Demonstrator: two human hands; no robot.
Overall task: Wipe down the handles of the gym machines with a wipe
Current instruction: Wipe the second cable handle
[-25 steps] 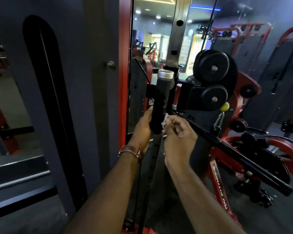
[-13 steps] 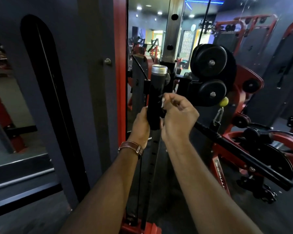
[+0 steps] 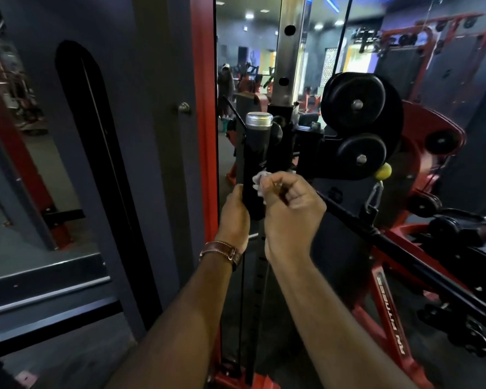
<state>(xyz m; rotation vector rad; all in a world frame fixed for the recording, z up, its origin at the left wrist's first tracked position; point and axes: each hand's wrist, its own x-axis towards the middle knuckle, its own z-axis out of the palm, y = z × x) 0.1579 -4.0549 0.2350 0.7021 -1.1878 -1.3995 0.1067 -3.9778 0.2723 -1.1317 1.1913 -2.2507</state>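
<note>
Pinching the soft, limp wipe (image 3: 260, 183), the right hand (image 3: 289, 211) rubs the stiff handle (image 3: 254, 175) the left hand (image 3: 234, 217) grips low.

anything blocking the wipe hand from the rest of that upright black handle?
Partly. The left hand grips the lower handle, covering that stretch. Above the wipe, held in the right hand, the grip up to the silver cap looks unobstructed.

One head-worn camera looks forward and down, close behind both hands (image 3: 264, 209), the handle (image 3: 254, 164) just beyond.
</note>
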